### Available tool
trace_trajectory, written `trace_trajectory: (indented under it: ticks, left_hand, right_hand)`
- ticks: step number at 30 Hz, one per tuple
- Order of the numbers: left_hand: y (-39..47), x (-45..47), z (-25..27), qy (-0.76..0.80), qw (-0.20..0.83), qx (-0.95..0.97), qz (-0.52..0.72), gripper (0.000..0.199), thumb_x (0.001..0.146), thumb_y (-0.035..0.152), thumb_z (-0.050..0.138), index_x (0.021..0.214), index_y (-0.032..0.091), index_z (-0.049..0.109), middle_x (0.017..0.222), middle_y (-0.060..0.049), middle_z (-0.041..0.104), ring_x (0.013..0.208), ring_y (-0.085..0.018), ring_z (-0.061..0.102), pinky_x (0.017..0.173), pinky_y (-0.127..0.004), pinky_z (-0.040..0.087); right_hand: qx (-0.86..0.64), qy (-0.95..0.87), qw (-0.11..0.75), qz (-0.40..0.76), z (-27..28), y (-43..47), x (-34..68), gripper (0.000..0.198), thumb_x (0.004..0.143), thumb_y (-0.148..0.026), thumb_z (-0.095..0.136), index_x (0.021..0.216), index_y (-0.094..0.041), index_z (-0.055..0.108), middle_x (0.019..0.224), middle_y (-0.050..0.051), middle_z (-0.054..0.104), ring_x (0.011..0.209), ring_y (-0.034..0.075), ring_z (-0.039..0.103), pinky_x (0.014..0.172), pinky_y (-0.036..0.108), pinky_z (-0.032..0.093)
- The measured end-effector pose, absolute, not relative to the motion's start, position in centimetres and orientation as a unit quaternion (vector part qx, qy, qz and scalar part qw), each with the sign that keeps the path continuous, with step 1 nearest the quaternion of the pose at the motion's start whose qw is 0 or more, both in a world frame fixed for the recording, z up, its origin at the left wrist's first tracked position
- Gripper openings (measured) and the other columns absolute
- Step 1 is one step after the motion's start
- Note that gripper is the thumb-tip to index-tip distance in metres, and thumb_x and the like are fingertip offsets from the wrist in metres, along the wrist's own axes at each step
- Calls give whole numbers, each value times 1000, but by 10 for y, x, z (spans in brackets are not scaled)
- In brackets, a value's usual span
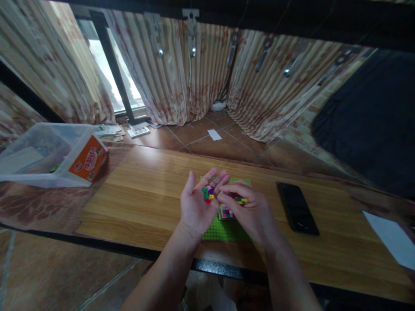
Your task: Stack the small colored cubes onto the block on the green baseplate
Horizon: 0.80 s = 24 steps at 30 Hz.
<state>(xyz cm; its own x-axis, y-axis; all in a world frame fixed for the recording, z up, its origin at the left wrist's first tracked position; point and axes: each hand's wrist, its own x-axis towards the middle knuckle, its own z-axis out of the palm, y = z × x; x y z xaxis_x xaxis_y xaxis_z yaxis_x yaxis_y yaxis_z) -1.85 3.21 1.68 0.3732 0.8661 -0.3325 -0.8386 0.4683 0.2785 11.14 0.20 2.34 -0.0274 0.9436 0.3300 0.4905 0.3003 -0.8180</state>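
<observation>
My left hand [197, 209] is palm up over a green studded baseplate [214, 233], fingers stretched out. On its palm lie several small toy bricks [208, 194], in green, purple, yellow and red. Beside it, my right hand [248, 207] has thumb and index finger pinched together at the left hand's fingers. What the pinch holds, if anything, is too small to make out. Partly hidden under the right hand, a multicoloured brick build [226, 212] sits on the baseplate, with pink, red, green and yellow studs showing.
A black phone [297, 208] lies on the wooden table [145, 190] to the right, near a white paper [391, 237]. At the left stands a clear plastic bin [48, 179] with an orange label. A dark bar [214, 21] with metal hooks crosses overhead.
</observation>
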Motion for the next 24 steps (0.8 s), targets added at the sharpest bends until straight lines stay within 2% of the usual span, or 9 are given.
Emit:
trace_trajectory:
  ticks: [4, 9, 14, 17, 19, 22, 24]
  left_hand:
    - [31, -19, 16, 214, 831, 49, 511, 56, 84, 58, 54, 110, 10, 65, 116, -19, 66, 120, -29, 57, 98, -39, 48]
    - [31, -19, 17, 205, 836, 27, 507, 55, 86, 58, 51, 109, 10, 65, 115, -18, 66, 116, -27, 60, 99, -37, 47]
    - [34, -19, 16, 232, 814, 0, 532, 47, 86, 52, 54, 103, 9, 67, 110, -18, 68, 110, -25, 63, 92, -33, 51]
    - [37, -21, 11, 284, 778, -27, 560, 38, 88, 44, 53, 92, 9, 67, 92, -15, 70, 89, -19, 67, 81, -28, 54]
    - [39, -21, 5, 334, 769, -34, 544, 31, 90, 36, 52, 87, 9, 66, 79, -10, 67, 68, -12, 63, 65, -21, 53]
    - [39, -20, -2, 390, 775, -18, 497, 20, 90, 24, 50, 82, 10, 62, 66, -4, 60, 49, -5, 48, 42, -15, 37]
    - [37, -16, -5, 408, 777, 11, 480, 12, 85, 18, 54, 80, 10, 61, 64, -1, 57, 45, -4, 43, 38, -14, 29]
  right_hand:
    - [-531, -694, 412, 258, 18, 0, 103, 15, 83, -20, 65, 95, -26, 72, 96, 3, 70, 91, 19, 65, 83, 36, 51]
    - [-523, -716, 406, 221, 17, 1, 99, 10, 86, -19, 64, 88, -26, 70, 93, 1, 70, 93, 19, 63, 84, 36, 50]
    - [-547, -690, 416, 227, 19, 1, 102, 9, 90, -24, 58, 90, -25, 67, 91, 1, 71, 87, 18, 65, 80, 33, 50]
    - [-577, -631, 454, 252, 15, 2, 113, 11, 89, -30, 59, 91, -23, 68, 87, 1, 72, 80, 17, 66, 73, 31, 51]
    - [-588, -601, 474, 262, 12, 3, 123, 11, 85, -31, 64, 88, -22, 70, 84, 2, 72, 78, 18, 67, 73, 31, 52]
    - [-603, -587, 470, 266, 6, 5, 136, 12, 80, -31, 68, 86, -21, 73, 84, 3, 72, 77, 19, 67, 72, 32, 53]
    - [-609, -597, 446, 272, 3, 6, 142, 13, 80, -30, 67, 86, -21, 74, 85, 4, 72, 78, 20, 67, 72, 33, 53]
